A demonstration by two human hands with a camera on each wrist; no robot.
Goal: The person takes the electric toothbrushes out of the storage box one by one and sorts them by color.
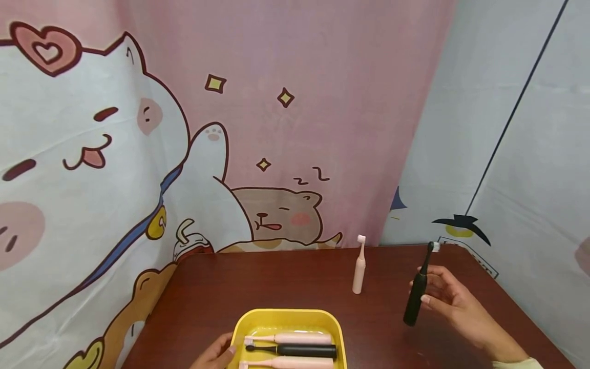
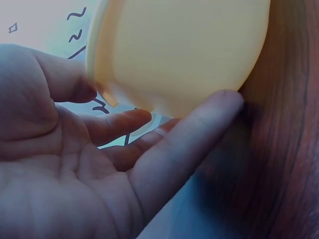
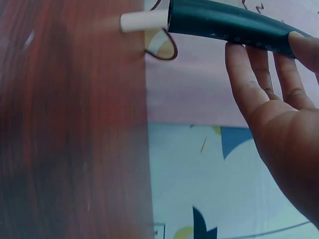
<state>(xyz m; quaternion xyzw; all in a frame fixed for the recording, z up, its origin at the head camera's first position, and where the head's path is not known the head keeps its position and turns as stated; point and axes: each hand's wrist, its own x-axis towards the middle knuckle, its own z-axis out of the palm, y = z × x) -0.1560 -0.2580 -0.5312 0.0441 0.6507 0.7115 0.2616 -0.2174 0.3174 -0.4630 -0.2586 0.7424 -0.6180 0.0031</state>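
In the lower right of the head view, a black toothbrush (image 1: 416, 301) tilts with its white-bristled head up; the right hand (image 1: 461, 307) pinches its handle between thumb and fingers, and its base looks raised off the table (image 1: 207, 287). To the left of it, a pink toothbrush (image 1: 359, 271) stands upright on the dark red-brown tabletop, apart from the hand. At the bottom centre sits a yellow tray (image 1: 288, 313), its left side gripped by the left hand (image 1: 215, 353). Inside lie an upper pink brush (image 1: 304, 338), a black brush (image 1: 309, 350) and a lower pink brush (image 1: 299, 363), side by side, heads to the left. A pink and white printed cloth (image 1: 345, 77) fills the background, with a large white cat (image 1: 69, 118) at left and a sleeping brown bear (image 1: 281, 215) near the centre.
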